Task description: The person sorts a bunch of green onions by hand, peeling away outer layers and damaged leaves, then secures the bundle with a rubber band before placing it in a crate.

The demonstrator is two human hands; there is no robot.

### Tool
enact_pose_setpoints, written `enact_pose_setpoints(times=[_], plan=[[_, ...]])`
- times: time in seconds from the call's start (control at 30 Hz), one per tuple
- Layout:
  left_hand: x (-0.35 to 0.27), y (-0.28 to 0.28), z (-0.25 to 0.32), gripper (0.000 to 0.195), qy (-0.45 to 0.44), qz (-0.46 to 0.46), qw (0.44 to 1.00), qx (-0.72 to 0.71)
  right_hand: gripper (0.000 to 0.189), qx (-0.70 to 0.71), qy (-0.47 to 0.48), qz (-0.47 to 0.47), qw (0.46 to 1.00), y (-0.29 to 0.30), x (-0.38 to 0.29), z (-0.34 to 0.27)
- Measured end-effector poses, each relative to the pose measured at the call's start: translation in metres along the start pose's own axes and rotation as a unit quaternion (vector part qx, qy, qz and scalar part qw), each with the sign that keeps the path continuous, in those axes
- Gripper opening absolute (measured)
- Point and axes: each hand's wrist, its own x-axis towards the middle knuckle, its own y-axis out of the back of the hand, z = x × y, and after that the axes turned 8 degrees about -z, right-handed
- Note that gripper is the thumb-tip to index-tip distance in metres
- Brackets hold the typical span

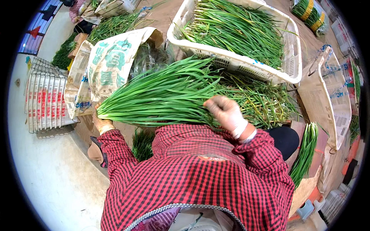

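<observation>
A large bunch of garlic chives (156,95) lies sideways across my lap, leaf tips fanned out to the right. My left hand (101,121) grips its pale stem ends. Over the leaf tips is my right hand (227,111), gloved, with its fingers curled. Whether it pinches any leaves cannot be told. Beneath and beyond that hand spreads a heap of loose, partly yellowed leaf trimmings (260,101). A white plastic crate (294,52) stands just ahead, holding many more chives (240,31).
A printed woven sack (111,60) drapes over a crate at left, beside stacked crates (47,98). Another chive bunch (306,153) rests on a board by my right side. An upright crate (326,95) stands at right. Another person (78,14) is at the far upper left.
</observation>
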Motion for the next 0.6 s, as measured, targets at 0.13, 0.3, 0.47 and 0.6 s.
enact_pose_setpoints(times=[0.13,0.3,0.47,0.6], plan=[[0.002,0.005,-0.005,0.013,-0.019,0.034,0.999,0.007,0.019,-0.073,0.072,0.060,0.993,0.012,0.038,-0.004],[-0.005,-0.007,-0.007,0.010,-0.012,0.018,1.000,-0.006,0.024,-0.119,-0.004,0.026,0.993,0.004,0.066,-0.021],[-0.007,0.006,-0.001,0.016,0.022,-0.087,0.992,-0.093,0.022,-0.152,0.020,0.008,0.988,-0.010,0.076,-0.025],[-0.022,-0.030,-0.005,0.010,-0.030,0.033,0.999,-0.014,0.019,-0.192,0.015,-0.011,0.981,-0.016,0.084,-0.032]])
